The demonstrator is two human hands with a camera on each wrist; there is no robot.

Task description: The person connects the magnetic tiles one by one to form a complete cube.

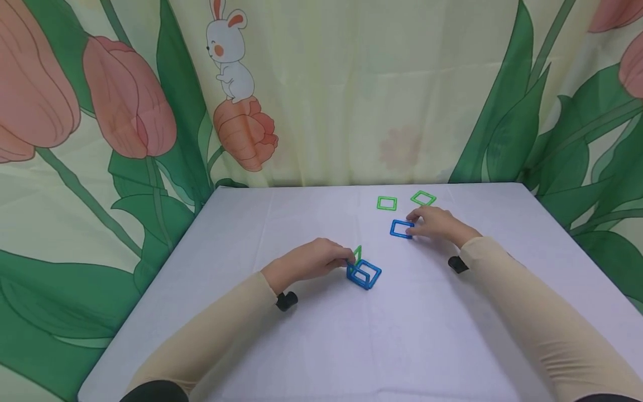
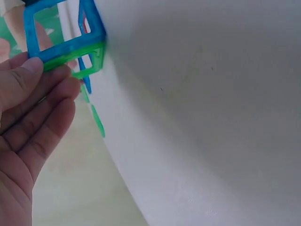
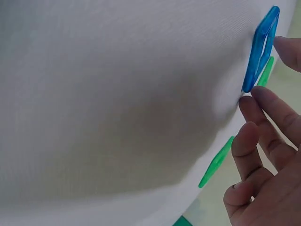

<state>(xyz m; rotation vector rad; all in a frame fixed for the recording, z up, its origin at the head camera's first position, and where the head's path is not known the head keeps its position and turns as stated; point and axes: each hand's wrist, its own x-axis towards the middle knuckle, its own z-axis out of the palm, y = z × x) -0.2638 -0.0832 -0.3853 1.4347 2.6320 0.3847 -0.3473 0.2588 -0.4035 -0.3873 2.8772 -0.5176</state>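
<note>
My left hand [image 1: 313, 259] holds a small group of joined square frame tiles between thumb and fingers, left of the table's middle. In the left wrist view its thumb presses a corner of a blue tile [image 2: 70, 47], and a green tile [image 2: 66, 59] lies along that tile's edge. From the head view, one blue tile [image 1: 374, 280] of the group faces up and a green tile [image 1: 359, 253] stands upright behind. Farther back, my right hand [image 1: 438, 224] pinches the right side of a single blue square tile [image 3: 256, 54] between thumb and fingertips.
Behind the single blue tile, two green frame tiles [image 1: 387, 209] lie on the white-covered table [image 1: 301, 346], one of them [image 1: 429, 195] turned like a diamond. A curtain [image 1: 351, 111] printed with tulips and a rabbit hangs past the far edge.
</note>
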